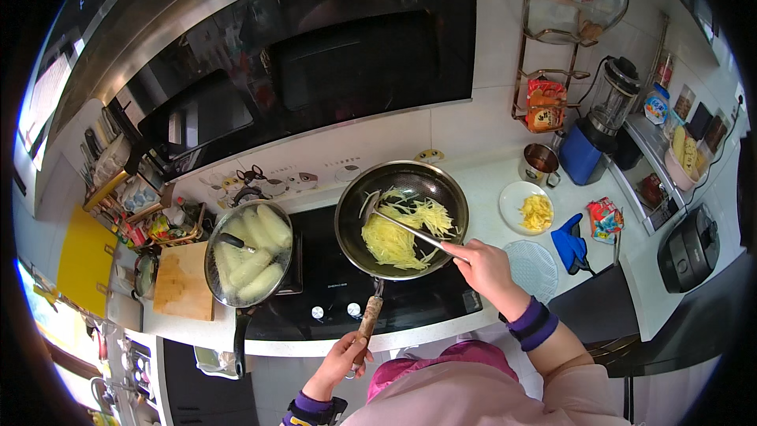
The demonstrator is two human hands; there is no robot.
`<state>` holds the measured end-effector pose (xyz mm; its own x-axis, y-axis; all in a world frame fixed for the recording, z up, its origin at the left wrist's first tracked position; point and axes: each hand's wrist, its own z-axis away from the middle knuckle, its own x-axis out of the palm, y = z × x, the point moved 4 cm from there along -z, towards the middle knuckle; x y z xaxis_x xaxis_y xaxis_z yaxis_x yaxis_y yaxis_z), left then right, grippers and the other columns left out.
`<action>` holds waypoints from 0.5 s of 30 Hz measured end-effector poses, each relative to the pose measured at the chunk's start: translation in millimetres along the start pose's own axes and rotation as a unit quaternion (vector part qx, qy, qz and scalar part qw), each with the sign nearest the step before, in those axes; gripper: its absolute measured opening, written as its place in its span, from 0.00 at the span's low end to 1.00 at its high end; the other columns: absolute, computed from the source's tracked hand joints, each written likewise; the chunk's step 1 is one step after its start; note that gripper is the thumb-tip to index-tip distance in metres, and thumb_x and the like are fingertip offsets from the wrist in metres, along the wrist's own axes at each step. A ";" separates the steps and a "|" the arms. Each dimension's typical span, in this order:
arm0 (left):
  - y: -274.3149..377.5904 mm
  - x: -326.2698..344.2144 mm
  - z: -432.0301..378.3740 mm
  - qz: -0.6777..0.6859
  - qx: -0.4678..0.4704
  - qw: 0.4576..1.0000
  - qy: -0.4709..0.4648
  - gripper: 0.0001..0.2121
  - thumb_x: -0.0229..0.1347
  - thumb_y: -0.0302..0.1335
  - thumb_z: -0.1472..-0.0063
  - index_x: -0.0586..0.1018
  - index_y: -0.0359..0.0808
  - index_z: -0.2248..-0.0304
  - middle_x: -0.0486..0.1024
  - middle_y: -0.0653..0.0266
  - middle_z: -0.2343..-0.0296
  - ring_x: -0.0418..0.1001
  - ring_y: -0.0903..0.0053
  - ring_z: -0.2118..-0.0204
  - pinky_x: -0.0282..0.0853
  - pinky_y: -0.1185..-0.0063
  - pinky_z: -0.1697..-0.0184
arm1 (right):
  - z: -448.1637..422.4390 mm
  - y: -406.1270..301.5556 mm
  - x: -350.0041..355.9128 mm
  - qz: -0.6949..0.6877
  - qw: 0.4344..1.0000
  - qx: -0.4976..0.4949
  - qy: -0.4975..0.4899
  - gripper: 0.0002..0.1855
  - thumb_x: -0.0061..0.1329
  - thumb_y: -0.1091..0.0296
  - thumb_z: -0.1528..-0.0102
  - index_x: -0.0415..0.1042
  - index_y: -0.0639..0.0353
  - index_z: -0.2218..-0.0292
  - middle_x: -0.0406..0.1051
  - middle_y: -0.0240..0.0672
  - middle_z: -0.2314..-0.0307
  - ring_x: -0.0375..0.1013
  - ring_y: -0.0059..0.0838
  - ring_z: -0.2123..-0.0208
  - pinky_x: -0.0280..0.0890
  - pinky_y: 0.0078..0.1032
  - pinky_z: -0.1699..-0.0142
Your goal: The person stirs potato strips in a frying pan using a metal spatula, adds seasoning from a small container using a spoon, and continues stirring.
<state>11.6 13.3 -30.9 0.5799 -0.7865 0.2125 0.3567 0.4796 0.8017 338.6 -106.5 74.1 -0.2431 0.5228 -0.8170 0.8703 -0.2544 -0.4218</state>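
Observation:
My left hand (343,356) grips the wooden handle (371,315) of a dark wok (434,180) that sits on the right side of the black cooktop (313,319). Inside the wok lie pale yellow shreds (387,242), which look like shredded potato, heaped mostly toward the left and near side. With my right hand (484,266) I hold a long-handled metal spatula (408,226), slanting in over the wok's right rim. Its head (370,206) rests among the shreds near the left wall.
On the left burner stands a lidded pan (254,257) holding several corn cobs. A wooden cutting board (184,281) lies left of it. Right of the wok are a plate of yellow pieces (536,213), a pale textured plate (530,266), a blue mitt (571,244), a metal cup (535,173) and a blender (585,148).

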 end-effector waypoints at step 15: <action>1.5 -13.7 -4.8 -0.093 0.012 0.992 -0.089 0.16 0.44 0.36 0.29 0.65 0.34 0.49 0.74 0.61 0.76 0.71 0.78 0.82 0.68 0.81 0.81 | 44.3 9.2 -113.9 0.100 0.981 0.150 -0.067 0.18 0.56 0.65 0.49 0.79 0.39 0.56 0.76 0.41 0.73 0.76 0.44 0.71 0.70 0.37 0.65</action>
<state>7.7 26.7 -35.2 0.3667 -0.9176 0.1533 0.4263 0.3122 0.8490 355.4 -204.4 145.8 -0.1523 0.3314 -0.9311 0.7461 -0.5793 -0.3283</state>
